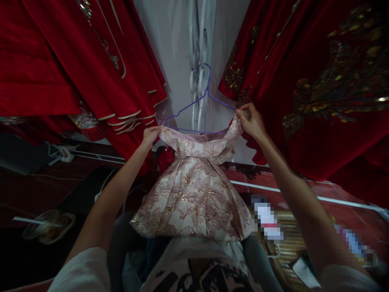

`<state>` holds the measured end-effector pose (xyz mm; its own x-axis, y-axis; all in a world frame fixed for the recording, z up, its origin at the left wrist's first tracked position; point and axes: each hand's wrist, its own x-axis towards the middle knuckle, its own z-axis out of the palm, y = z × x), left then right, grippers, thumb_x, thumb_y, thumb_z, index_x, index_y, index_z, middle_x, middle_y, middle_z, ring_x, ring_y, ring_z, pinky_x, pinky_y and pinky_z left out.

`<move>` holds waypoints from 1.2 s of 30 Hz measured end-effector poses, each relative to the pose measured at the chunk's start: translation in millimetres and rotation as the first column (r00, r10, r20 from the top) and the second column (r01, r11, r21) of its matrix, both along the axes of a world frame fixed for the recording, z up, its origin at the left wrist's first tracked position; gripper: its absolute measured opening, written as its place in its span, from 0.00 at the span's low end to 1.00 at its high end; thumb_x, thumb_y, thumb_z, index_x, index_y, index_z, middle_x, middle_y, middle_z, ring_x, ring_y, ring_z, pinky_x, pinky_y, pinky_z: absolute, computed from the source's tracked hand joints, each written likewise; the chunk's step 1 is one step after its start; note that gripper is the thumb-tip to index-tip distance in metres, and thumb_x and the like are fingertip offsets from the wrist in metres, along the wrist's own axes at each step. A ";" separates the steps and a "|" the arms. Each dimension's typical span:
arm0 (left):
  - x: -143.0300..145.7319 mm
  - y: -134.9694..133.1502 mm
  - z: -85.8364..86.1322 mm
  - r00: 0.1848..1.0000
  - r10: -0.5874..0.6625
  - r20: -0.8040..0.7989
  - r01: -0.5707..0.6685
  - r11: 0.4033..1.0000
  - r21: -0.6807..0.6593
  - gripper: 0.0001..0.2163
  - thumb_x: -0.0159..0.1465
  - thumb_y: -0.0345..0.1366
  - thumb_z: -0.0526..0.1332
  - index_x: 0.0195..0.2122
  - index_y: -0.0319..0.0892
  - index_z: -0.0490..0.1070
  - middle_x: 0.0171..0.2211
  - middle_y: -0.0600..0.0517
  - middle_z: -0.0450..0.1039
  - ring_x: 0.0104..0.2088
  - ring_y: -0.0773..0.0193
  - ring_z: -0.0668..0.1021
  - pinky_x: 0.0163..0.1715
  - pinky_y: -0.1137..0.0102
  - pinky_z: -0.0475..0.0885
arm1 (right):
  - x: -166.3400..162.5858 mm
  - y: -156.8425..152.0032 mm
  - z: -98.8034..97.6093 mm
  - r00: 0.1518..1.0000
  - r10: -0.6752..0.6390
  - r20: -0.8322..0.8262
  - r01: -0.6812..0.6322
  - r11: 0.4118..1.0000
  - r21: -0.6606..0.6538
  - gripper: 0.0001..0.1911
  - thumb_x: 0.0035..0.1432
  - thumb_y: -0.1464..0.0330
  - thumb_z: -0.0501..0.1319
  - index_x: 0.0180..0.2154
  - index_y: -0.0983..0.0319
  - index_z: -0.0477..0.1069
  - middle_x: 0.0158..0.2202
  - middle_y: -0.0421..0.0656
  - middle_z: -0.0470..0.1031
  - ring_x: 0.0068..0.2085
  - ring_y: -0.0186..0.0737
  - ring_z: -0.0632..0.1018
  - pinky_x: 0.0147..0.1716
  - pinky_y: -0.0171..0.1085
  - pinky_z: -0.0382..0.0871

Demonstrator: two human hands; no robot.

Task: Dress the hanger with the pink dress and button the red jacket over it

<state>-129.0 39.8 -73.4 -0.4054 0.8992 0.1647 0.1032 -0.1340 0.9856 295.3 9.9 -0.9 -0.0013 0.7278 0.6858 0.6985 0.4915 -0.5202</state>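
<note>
Our left grip (150, 136) and right grip (253, 121) pinch the dress (197, 194) by its shoulders; uneven pulling could dislodge the hanger (208, 91).

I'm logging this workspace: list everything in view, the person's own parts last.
Dress: one, pale pink-gold, between hands
Hanger: one, purple, at dress neckline
Embroidered cloths: several, red, both sides
Wall: one, whitish, behind dress
Strips: several, white, vertical on wall
Container: one, clear, lower left
Straw: one, white, at container
Cable bundle: one, white, left
Slatted surface: one, yellowish, lower right
Pixelated items: two, mixed, lower right
Floor: one, reddish, below
Shirt: one, white and black, bottom
Trouser legs: two, grey, bottom
Left hand: one, bare, gripping dress
Right hand: one, bare, gripping dress
</note>
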 end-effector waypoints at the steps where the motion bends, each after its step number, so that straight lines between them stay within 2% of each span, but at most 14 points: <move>1: -1.4 -0.2 -1.4 1.000 0.002 0.007 -0.002 1.000 0.003 0.14 0.46 0.41 0.70 0.30 0.36 0.79 0.27 0.48 0.78 0.30 0.64 0.76 0.35 0.70 0.70 | -0.1 -0.1 0.5 1.000 -0.005 0.007 0.005 1.000 -0.005 0.23 0.60 0.47 0.52 0.45 0.57 0.67 0.38 0.46 0.74 0.38 0.46 0.75 0.42 0.45 0.69; 6: -2.3 -1.4 -2.0 0.999 -0.029 0.035 0.027 0.999 0.037 0.16 0.46 0.42 0.70 0.33 0.37 0.79 0.31 0.47 0.79 0.34 0.63 0.77 0.38 0.69 0.71 | 0.6 1.1 1.3 1.000 -0.014 0.009 0.014 1.000 -0.017 0.21 0.59 0.49 0.53 0.43 0.58 0.68 0.36 0.45 0.74 0.36 0.44 0.74 0.40 0.43 0.69; 10: 13.0 -0.2 16.3 0.994 -0.108 0.013 0.106 0.985 0.139 0.18 0.48 0.45 0.69 0.36 0.39 0.79 0.39 0.46 0.79 0.40 0.61 0.78 0.43 0.67 0.71 | -0.1 0.0 1.0 1.000 0.000 -0.002 0.000 1.000 -0.010 0.19 0.59 0.51 0.54 0.42 0.58 0.68 0.36 0.45 0.73 0.36 0.44 0.74 0.39 0.43 0.69; 13: 31.1 -1.2 37.5 0.971 -0.205 -0.120 0.228 0.946 0.229 0.19 0.51 0.48 0.67 0.38 0.40 0.79 0.42 0.46 0.79 0.44 0.59 0.78 0.48 0.66 0.70 | -1.5 -1.7 0.2 1.000 0.014 -0.009 -0.014 1.000 -0.021 0.18 0.59 0.51 0.55 0.41 0.58 0.68 0.36 0.45 0.73 0.37 0.44 0.74 0.39 0.44 0.69; 17: 42.1 -4.2 57.1 0.911 -0.272 -0.309 0.353 0.902 0.249 0.19 0.54 0.49 0.66 0.40 0.40 0.78 0.44 0.46 0.78 0.47 0.56 0.77 0.50 0.64 0.69 | -1.6 -2.0 -0.8 0.999 0.033 -0.032 -0.034 0.999 -0.033 0.17 0.59 0.52 0.55 0.40 0.58 0.68 0.36 0.45 0.73 0.36 0.44 0.74 0.40 0.44 0.69; 20: 29.7 -8.8 50.8 0.943 -0.261 -0.206 0.302 0.932 0.201 0.17 0.60 0.47 0.59 0.43 0.41 0.74 0.44 0.46 0.77 0.45 0.60 0.77 0.48 0.63 0.70 | -0.6 0.2 -0.9 0.998 0.045 -0.040 -0.046 0.998 -0.034 0.15 0.59 0.53 0.56 0.39 0.58 0.68 0.36 0.45 0.73 0.37 0.43 0.74 0.40 0.44 0.69; 22: 16.1 -15.8 35.0 0.951 -0.283 -0.126 0.288 0.957 0.029 0.15 0.60 0.44 0.58 0.44 0.41 0.71 0.42 0.45 0.76 0.40 0.61 0.78 0.44 0.62 0.71 | -0.4 2.5 -1.3 0.998 0.046 -0.045 -0.048 0.998 -0.043 0.15 0.59 0.53 0.56 0.38 0.57 0.68 0.35 0.44 0.73 0.37 0.43 0.74 0.40 0.43 0.69; 23: 9.7 -20.6 24.5 0.933 -0.335 -0.133 0.324 0.941 -0.093 0.16 0.57 0.42 0.61 0.44 0.40 0.69 0.41 0.45 0.75 0.39 0.60 0.78 0.43 0.61 0.72 | -0.4 3.7 -1.7 0.998 0.045 -0.049 -0.047 0.998 -0.047 0.15 0.58 0.54 0.56 0.38 0.57 0.68 0.35 0.44 0.73 0.37 0.43 0.74 0.41 0.43 0.69; 24: 4.5 -25.9 13.2 0.887 -0.423 -0.186 0.389 0.900 -0.197 0.19 0.53 0.40 0.65 0.44 0.40 0.68 0.42 0.44 0.74 0.40 0.59 0.77 0.44 0.60 0.71 | -0.4 4.9 -2.2 0.998 0.044 -0.053 -0.047 0.998 -0.050 0.15 0.58 0.54 0.57 0.38 0.57 0.68 0.35 0.44 0.73 0.37 0.43 0.74 0.41 0.43 0.69; 26: -2.0 -35.9 -9.1 0.758 -0.537 -0.370 0.456 0.842 -0.288 0.28 0.43 0.38 0.71 0.46 0.40 0.68 0.44 0.44 0.72 0.45 0.56 0.75 0.47 0.60 0.70 | -0.3 7.2 -3.3 0.997 0.047 -0.063 -0.050 0.997 -0.051 0.14 0.58 0.54 0.57 0.37 0.57 0.68 0.34 0.44 0.73 0.36 0.43 0.74 0.40 0.43 0.69; 27: -3.4 -39.4 -18.3 0.706 -0.528 -0.473 0.449 0.849 -0.278 0.30 0.41 0.39 0.72 0.46 0.41 0.68 0.45 0.45 0.72 0.46 0.54 0.74 0.49 0.59 0.69 | -0.2 8.2 -3.8 0.996 0.050 -0.067 -0.054 0.997 -0.048 0.14 0.58 0.55 0.57 0.37 0.57 0.68 0.34 0.43 0.72 0.36 0.43 0.74 0.40 0.43 0.69; 29: -4.2 -41.1 -29.3 0.650 -0.466 -0.600 0.419 0.879 -0.229 0.25 0.45 0.45 0.70 0.43 0.42 0.70 0.41 0.47 0.73 0.45 0.55 0.74 0.51 0.59 0.67 | 0.2 10.0 -4.7 0.996 0.051 -0.076 -0.054 0.998 -0.038 0.13 0.58 0.55 0.57 0.37 0.57 0.68 0.34 0.43 0.72 0.36 0.42 0.74 0.40 0.43 0.69; 32: -5.7 -29.7 -22.6 0.688 -0.425 -0.588 0.398 0.899 -0.184 0.16 0.54 0.49 0.62 0.35 0.42 0.73 0.33 0.50 0.74 0.38 0.58 0.74 0.47 0.62 0.68 | 0.6 12.2 -5.5 0.996 0.034 -0.083 -0.036 0.999 -0.032 0.14 0.57 0.54 0.57 0.37 0.57 0.68 0.33 0.43 0.72 0.35 0.42 0.74 0.39 0.42 0.70; 36: -8.1 -1.2 20.3 0.833 -0.377 -0.406 0.388 0.920 -0.058 0.12 0.52 0.44 0.65 0.31 0.41 0.74 0.32 0.50 0.75 0.36 0.60 0.75 0.45 0.66 0.68 | -0.1 13.1 -4.9 0.997 0.034 -0.065 -0.037 0.998 -0.052 0.15 0.57 0.54 0.57 0.37 0.58 0.68 0.33 0.43 0.72 0.34 0.42 0.74 0.37 0.43 0.70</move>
<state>-137.2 38.5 -53.1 0.0763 0.9619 0.2624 0.4238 -0.2695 0.8647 295.1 23.0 -5.8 0.0146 0.7636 0.6455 0.6456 0.4858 -0.5893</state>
